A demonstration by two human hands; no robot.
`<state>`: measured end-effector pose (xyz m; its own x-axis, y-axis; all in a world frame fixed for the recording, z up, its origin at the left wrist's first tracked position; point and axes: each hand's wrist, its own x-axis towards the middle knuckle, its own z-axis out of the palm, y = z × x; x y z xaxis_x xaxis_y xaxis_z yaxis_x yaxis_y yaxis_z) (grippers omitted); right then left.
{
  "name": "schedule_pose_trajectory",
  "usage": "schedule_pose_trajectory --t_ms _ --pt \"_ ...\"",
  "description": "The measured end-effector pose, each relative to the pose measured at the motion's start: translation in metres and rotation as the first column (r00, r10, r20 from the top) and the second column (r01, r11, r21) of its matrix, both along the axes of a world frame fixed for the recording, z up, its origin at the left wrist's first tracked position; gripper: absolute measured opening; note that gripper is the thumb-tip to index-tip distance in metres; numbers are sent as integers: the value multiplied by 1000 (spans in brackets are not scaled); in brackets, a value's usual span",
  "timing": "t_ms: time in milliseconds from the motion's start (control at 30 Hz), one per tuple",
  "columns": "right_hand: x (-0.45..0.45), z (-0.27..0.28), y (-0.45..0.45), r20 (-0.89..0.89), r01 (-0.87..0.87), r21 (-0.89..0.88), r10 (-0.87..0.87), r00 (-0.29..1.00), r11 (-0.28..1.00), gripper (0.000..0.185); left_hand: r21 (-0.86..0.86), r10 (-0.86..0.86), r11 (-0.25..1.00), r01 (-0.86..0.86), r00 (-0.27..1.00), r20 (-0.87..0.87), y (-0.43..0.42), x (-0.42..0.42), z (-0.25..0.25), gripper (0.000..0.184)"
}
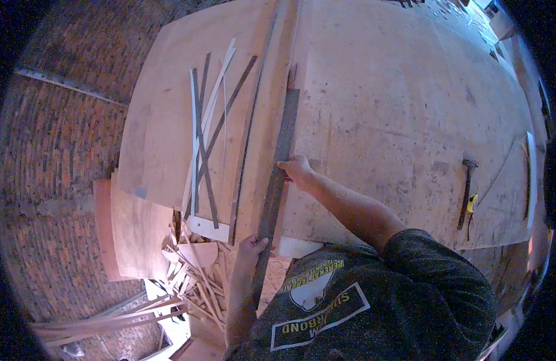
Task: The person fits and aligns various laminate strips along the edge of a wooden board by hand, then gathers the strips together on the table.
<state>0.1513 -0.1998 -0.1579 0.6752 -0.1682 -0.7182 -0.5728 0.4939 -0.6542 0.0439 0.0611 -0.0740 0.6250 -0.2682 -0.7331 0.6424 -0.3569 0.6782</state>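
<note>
Left hand (251,248), right hand (298,170), both gripping dark strip (287,127), hammer (465,197) beside yellow tape measure (472,203)

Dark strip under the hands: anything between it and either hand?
Nothing visible. The right hand and left hand are both directly on the dark strip. Loose strips lie left, clear of both.

Board (276,191) between strips (201,144) and hammer (466,191)

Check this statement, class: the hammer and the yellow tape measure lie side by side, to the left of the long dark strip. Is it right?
Not quite: the side is wrong. The head view shows the hammer and the yellow tape measure side by side to the right of the long dark strip.
</note>
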Motion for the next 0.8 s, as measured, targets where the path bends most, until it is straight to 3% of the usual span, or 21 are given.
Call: schedule_pose_trajectory --t_ms 133,567,800 --pt "5 -10 -3 12 -25 -11 25 1000 1000 18 16 -27 1000 27 1000 -6 -4 4 4 28" --pt "19 -16 -13 25 30 19 -31 999 999 20 -15 -48 999 48 999 5 -18 19 9 24" --pt "27 -25 -19 7 -22 -79 23 1000 997 19 -58 -3 998 4 1000 14 -19 22 -3 22"
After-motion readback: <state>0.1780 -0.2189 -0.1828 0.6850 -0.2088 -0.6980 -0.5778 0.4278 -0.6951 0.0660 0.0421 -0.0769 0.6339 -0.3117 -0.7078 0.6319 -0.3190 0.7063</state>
